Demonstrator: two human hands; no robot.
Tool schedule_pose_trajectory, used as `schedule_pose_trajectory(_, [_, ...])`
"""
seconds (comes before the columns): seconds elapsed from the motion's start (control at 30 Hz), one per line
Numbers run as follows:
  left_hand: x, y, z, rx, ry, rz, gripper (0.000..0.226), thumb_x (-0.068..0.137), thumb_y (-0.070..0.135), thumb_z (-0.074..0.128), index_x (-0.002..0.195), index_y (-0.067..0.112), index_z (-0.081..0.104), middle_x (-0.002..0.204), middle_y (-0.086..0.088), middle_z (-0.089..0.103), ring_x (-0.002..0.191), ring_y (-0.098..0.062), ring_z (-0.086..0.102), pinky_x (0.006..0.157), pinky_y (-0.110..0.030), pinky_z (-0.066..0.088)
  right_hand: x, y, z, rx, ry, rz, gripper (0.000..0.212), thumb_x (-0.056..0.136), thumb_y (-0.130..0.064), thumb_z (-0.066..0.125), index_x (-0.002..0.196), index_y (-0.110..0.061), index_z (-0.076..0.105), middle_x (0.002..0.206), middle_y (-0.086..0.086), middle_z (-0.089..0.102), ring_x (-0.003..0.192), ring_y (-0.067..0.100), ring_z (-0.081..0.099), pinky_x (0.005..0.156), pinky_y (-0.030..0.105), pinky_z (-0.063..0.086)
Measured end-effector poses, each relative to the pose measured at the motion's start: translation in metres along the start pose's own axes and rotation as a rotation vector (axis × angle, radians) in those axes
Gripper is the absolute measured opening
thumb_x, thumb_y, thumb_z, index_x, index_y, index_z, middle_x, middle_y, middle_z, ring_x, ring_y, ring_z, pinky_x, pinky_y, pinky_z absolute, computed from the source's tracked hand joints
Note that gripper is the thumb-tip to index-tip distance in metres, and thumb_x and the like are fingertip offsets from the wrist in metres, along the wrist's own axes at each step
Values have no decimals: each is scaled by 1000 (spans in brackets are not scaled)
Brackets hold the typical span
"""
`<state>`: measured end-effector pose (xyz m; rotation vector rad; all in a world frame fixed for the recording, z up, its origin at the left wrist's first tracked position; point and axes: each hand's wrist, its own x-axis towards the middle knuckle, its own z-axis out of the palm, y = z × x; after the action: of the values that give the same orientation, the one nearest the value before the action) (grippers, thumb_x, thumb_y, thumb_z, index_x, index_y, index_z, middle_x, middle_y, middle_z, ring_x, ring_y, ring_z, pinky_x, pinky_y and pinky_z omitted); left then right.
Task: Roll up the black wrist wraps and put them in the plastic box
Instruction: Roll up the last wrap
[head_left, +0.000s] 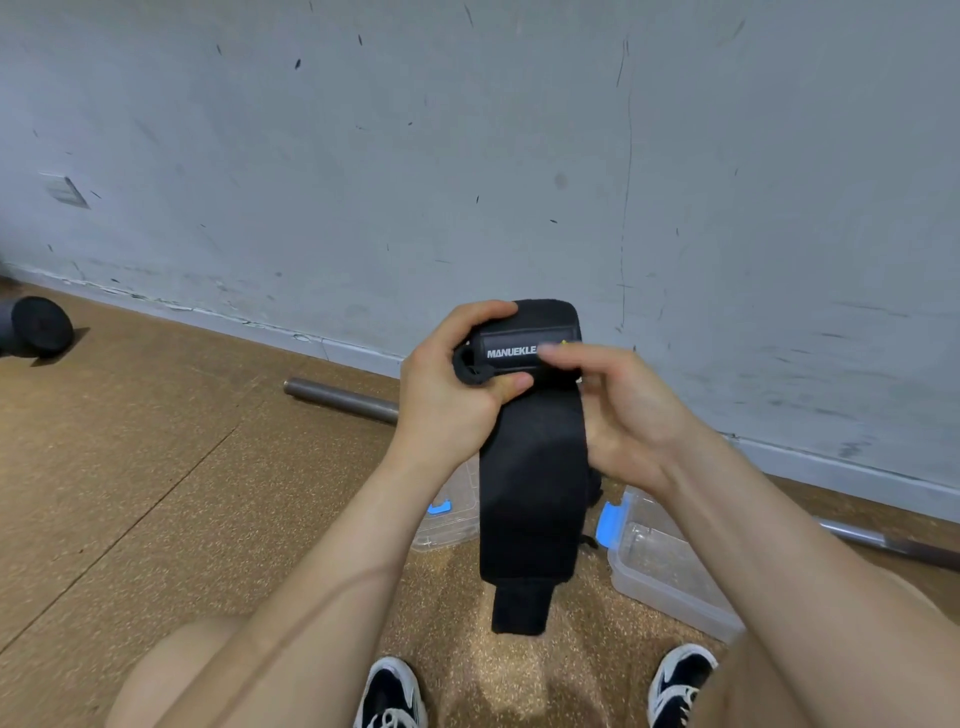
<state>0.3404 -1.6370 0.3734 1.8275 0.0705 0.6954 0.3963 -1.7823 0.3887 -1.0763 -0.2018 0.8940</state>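
- Head view: the left hand (457, 387) grips the top end of the long black fabric wrist wrap (531, 493). The right hand (626, 415) lays blurred fingers on its label; whether it pinches or only touches, I cannot tell.
- The wrap hangs straight down between both hands, its tail free.
- The clear plastic box with a blue latch (670, 571) lies open below the right hand, the nearer one.

Black wrist wrap (535, 467) held at frame centre
Left hand (452, 400) grips its top, right hand (628, 421) touches the label; plastic box (670, 571) lower right
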Motion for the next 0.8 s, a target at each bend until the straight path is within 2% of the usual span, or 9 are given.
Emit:
schedule_pose_trajectory(0.07, [-1,3,0,11,-34,15,62,65,-5,84,108,34,64,103,21,68,100,-1,64,90,-22,52,1,-1,0,35,-7,-11,41,88,-41,61,109,-7,74,113,18,71,101,31,69,95,43,53])
schedule_pose_trajectory(0.13, [-3,7,0,41,-105,27,61,66,-4,85,108,34,62,103,22,66,99,0,64,86,-18,51,4,1,-2,-13,65,-27,51,87,-47,64,117,-6,70,118,18,70,104,31,69,95,43,55])
schedule_pose_trajectory(0.27, [2,16,-16,-154,-291,-148,59,75,15,83,122,36,54,120,12,63,105,-9,66,83,-26,56,6,1,-5,-75,87,-103,51,83,-36,69,121,-2,67,118,21,69,103,32,70,90,43,57])
schedule_pose_trajectory(0.37, [5,25,-26,-275,-253,-395,59,80,46,77,132,39,51,124,-2,65,109,-18,68,87,-41,59,5,-2,-5,-143,27,-166,50,81,-29,68,122,-1,64,117,21,70,105,32,69,84,38,58])
schedule_pose_trajectory(0.5, [6,25,-35,-226,-442,-504,59,77,49,74,129,26,59,125,-9,67,105,-19,70,76,-38,60,7,1,-6,-180,-39,-193,49,81,-21,67,125,-1,61,114,17,70,102,31,69,81,37,57])
schedule_pose_trajectory(0.57, [9,23,-48,-364,-553,-542,80,69,69,72,134,25,58,132,-9,64,117,-28,65,81,-46,59,7,-1,-8,-195,-81,-213,46,85,-14,66,127,1,58,117,19,69,106,33,68,83,39,57])
schedule_pose_trajectory(0.63, [14,23,-58,-477,-597,-599,98,66,88,49,140,23,54,138,-9,60,123,-34,61,88,-56,56,6,-2,-10,-235,-172,-233,45,90,-9,64,132,3,54,128,24,62,116,40,62,96,50,53])
schedule_pose_trajectory(0.7, [16,23,-61,-410,-581,-620,90,74,83,34,138,23,55,136,-10,61,121,-35,61,92,-59,53,6,-2,-12,-258,-213,-241,49,88,-8,63,134,3,51,132,26,60,118,41,61,98,53,51])
schedule_pose_trajectory(0.8, [14,23,-57,-87,-560,-498,56,80,57,69,127,29,59,121,-16,68,107,-30,69,91,-53,55,8,2,-11,-314,-159,-228,58,78,-8,70,133,-6,52,120,18,68,106,32,68,86,41,56])
